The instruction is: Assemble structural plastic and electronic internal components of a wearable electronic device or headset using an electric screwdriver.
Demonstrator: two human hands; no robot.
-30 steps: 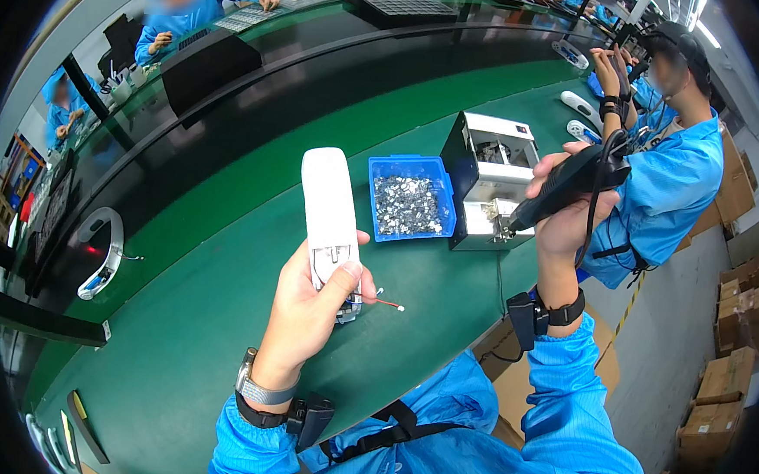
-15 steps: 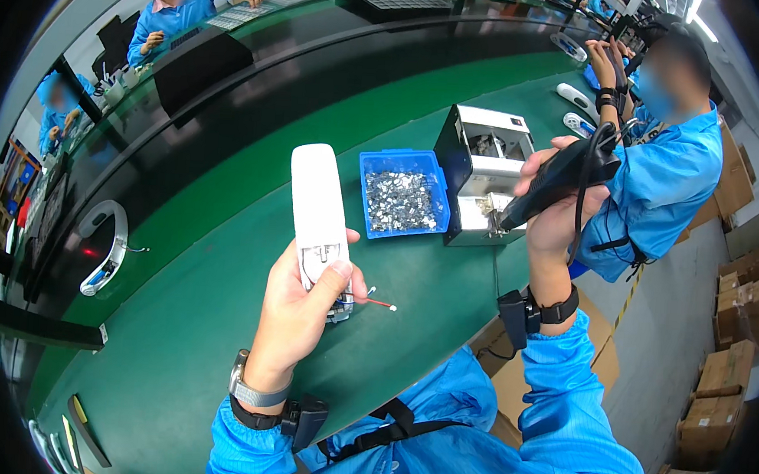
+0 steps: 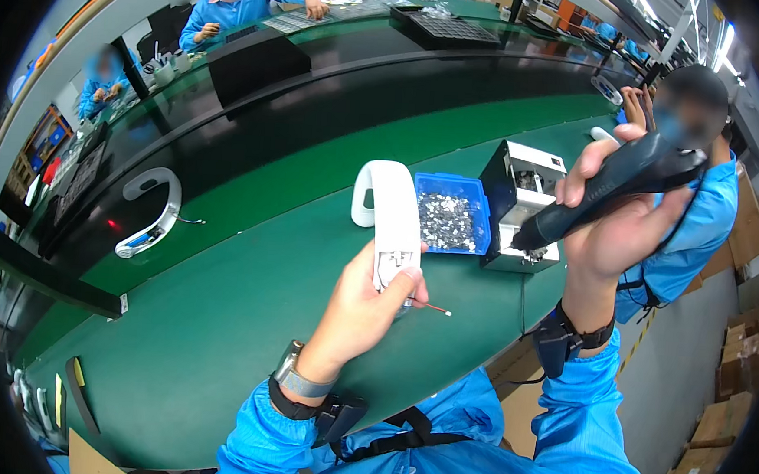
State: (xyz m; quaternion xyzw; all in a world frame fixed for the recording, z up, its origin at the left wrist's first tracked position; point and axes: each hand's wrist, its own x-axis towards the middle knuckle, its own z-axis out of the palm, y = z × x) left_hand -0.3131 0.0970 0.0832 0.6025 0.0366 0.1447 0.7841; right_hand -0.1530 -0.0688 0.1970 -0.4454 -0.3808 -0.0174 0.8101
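Note:
My left hand (image 3: pixel 365 310) is closed round the lower part of a white curved plastic housing (image 3: pixel 396 212), its hooked end up and its open recess facing me. A thin red wire (image 3: pixel 432 306) with a small white plug sticks out beside my fingers. In my right hand (image 3: pixel 618 239) is a black electric screwdriver (image 3: pixel 609 183), tilted with its tip down to the left. That tip is at the front opening of a black and silver screw feeder (image 3: pixel 501 201); whether it touches a screw cannot be made out. Left of the feeder stands a blue bin (image 3: pixel 488 222) of small metal and dark parts.
A similar white housing (image 3: pixel 173 203) with wires lies on the black strip at left. At right, close by the feeder, is a co-worker in a blue sleeve (image 3: pixel 701 231). A black and yellow tool (image 3: pixel 81 393) rests near the table's left end. Cardboard boxes (image 3: pixel 715 440) are stacked at right.
The housing in my left hand has turned, so its hooked end now shows. My right hand has rolled over with the screwdriver, whose tip stays at the feeder. The whole view has shifted.

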